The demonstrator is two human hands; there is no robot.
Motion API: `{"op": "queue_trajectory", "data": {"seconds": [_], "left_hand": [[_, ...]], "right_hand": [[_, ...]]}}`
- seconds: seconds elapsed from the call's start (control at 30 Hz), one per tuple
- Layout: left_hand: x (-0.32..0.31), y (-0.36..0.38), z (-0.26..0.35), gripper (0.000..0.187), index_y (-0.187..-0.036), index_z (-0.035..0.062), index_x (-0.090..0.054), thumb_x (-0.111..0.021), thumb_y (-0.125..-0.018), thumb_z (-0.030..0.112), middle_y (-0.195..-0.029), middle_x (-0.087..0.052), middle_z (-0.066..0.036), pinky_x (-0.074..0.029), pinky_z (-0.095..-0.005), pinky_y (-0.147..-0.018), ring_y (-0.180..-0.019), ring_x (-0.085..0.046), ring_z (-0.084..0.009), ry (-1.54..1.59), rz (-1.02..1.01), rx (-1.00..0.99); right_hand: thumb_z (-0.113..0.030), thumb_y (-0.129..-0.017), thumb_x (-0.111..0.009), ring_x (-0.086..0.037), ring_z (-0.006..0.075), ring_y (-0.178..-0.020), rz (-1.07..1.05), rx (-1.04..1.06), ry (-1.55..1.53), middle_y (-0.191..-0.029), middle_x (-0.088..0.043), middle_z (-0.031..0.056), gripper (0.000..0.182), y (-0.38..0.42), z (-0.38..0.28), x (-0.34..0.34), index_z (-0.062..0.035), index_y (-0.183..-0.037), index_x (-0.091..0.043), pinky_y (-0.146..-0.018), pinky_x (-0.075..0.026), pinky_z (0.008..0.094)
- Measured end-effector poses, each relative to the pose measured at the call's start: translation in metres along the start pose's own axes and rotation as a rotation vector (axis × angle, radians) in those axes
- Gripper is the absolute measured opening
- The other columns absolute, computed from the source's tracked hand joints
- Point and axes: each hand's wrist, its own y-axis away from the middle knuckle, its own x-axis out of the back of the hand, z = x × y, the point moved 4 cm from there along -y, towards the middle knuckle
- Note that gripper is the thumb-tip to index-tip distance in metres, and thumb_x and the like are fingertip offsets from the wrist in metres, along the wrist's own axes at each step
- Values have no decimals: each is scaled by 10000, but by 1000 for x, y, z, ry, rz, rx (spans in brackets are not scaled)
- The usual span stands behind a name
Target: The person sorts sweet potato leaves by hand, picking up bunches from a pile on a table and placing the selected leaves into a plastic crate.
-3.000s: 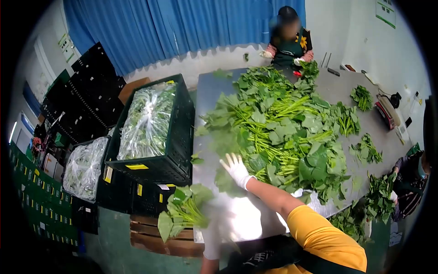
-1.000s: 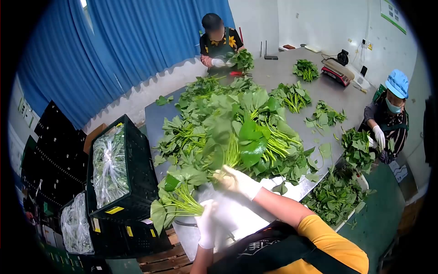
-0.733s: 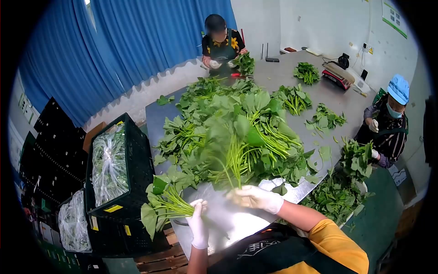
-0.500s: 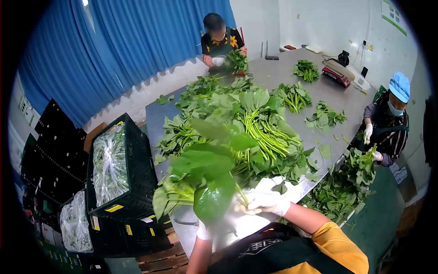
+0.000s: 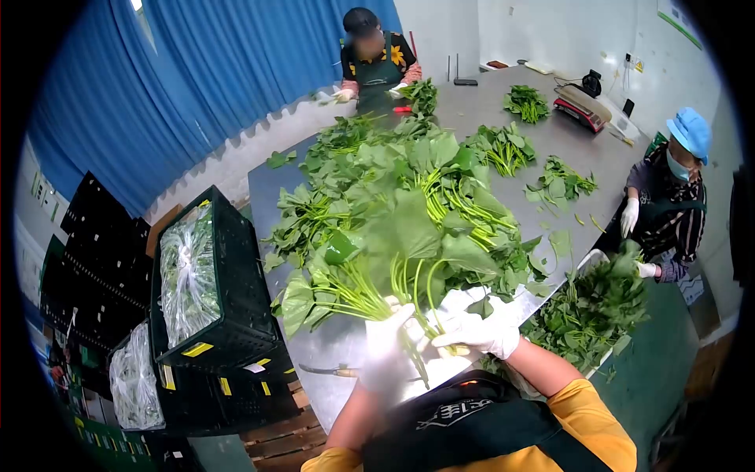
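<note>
Both of my hands wear white gloves and are close together over the near edge of the metal table. My left hand (image 5: 385, 346), blurred and glare-lit, is closed around the stems of a bunch of leafy greens (image 5: 358, 287) fanning up and left. My right hand (image 5: 481, 333) pinches several long green stems (image 5: 429, 303), their leaves standing up in front of me. Cut stem ends hang down between the hands. Behind them lies a large pile of leafy greens (image 5: 370, 177). A knife (image 5: 330, 370) with a curved dark blade lies left of my left hand.
Smaller bunches (image 5: 503, 149) and a red scale (image 5: 582, 114) are farther back on the table (image 5: 480, 102). Dark crates (image 5: 236, 291) with bagged greens stand at left. One co-worker (image 5: 377, 67) is across the table; another (image 5: 668, 197) handles greens at right.
The blurred leaves raised before me have lowered and turned, showing the stems now. My left hand has come up onto the stems beside my right hand. The knife is more visible.
</note>
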Motion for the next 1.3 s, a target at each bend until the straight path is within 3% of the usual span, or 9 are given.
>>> {"op": "queue_trajectory", "data": {"seconds": [0.2, 0.4, 0.6, 0.67, 0.73, 0.9, 1.0, 1.07, 1.3], "left_hand": [[-27, -1, -2, 226, -1005, -5, -545, -652, -806, -5, -773, -599, -59, -533, -272, -597, -706, -632, -159, -150, -121, -140], [-56, 1, -10, 172, -950, 1, -574, -677, -815, 31, -736, -591, -60, -514, -262, -489, -600, -610, -156, -364, -221, -324], [-59, -19, -5, 144, -928, 55, -548, -651, -835, 18, -842, -588, -42, -418, -213, -624, -698, -541, -102, -61, -13, -232], [-33, -39, 13, 130, -936, 64, -547, -636, -852, 23, -827, -583, -33, -420, -213, -611, -662, -513, -96, 73, 194, -416], [-6, -53, 35, 106, -946, 74, -546, -611, -876, 29, -835, -583, -27, -416, -203, -597, -658, -504, -86, 130, 177, -411], [0, -56, 48, 137, -1042, 66, -550, -588, -918, 108, -866, -574, -19, -422, -175, -583, -650, -490, -66, 122, 161, -417], [-3, -60, 27, 188, -1098, 50, -548, -573, -922, 110, -865, -572, -23, -429, -194, -603, -677, -495, -71, 168, 30, -274], [-4, -62, 14, 171, -1071, 47, -557, -583, -909, 96, -854, -577, -27, -440, -221, -652, -706, -515, -90, 65, 124, -283], [-28, -37, 28, 235, -1148, 8, -512, -532, -930, 95, -834, -602, -62, -449, -263, -764, -761, -562, -127, 65, 218, -596]], "right_hand": [[-196, -887, -612, -546, 104, -982, 445, 194, 429, -1142, -593, 34, 526, 8, -3, 26, -84, -1369, -434, -816, -453, 264], [-188, -932, -544, -588, 195, -1016, 535, 509, -408, -1039, -631, 96, 281, 17, -14, 32, -14, -1151, -574, -906, -454, 330], [-178, -919, -573, -610, 194, -830, 1084, 620, 496, -867, -608, 58, 141, 78, 29, 65, -41, -950, -576, -730, -515, 322], [-157, -918, -575, -542, 128, -663, 645, 1016, -808, -775, -569, 9, 110, 112, 31, 79, -48, -908, -563, -646, -494, 285], [-129, -918, -569, -470, 94, -593, 992, 1020, -898, -721, -528, -24, 74, 166, 58, 109, -64, -886, -552, -600, -467, 282], [-341, -827, -691, -600, 150, -793, 1277, 227, -100, -851, -617, 2, 380, 255, 141, 197, -56, -1049, -573, -716, -485, 339], [-354, -728, -747, -656, 253, -821, 1637, -758, 1387, -939, -672, 134, 573, 251, 134, 199, -43, -1180, -580, -822, -477, 421], [-271, -769, -700, -650, 259, -916, 1473, 92, 597, -1000, -673, 162, 452, 212, 109, 201, -21, -1136, -618, -838, -482, 380], [-156, -803, -636, -634, 296, -876, 1044, 687, 1093, -983, -665, 131, 260, 59, -71, 125, -46, -1037, -667, -782, -493, 339]]}}
